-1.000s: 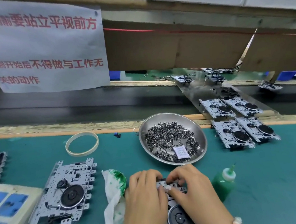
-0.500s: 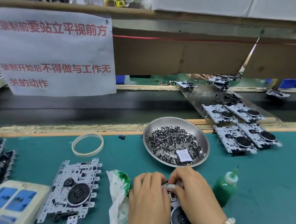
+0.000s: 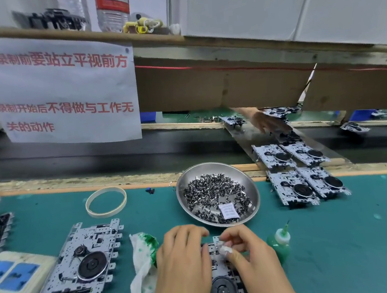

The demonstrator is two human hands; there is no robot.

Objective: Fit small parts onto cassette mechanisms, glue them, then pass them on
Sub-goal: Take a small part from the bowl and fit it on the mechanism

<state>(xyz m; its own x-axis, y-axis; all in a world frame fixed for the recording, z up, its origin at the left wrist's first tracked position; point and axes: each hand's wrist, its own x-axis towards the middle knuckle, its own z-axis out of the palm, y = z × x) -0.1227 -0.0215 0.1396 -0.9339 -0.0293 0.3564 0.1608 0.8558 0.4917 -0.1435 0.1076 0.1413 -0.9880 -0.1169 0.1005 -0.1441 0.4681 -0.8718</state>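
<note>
At the bottom centre of the frame, the left hand (image 3: 183, 264) steadies the stiff, thin metal mechanism (image 3: 222, 284) on the desk (image 3: 340, 238) while the right hand (image 3: 252, 257) pinches a tiny part, best held by its edges.

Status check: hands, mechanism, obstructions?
Left hand and right hand both grip the mechanism, fingertips at its top edge. Glue bottle stands right, untouched. Nothing blocking.
</note>
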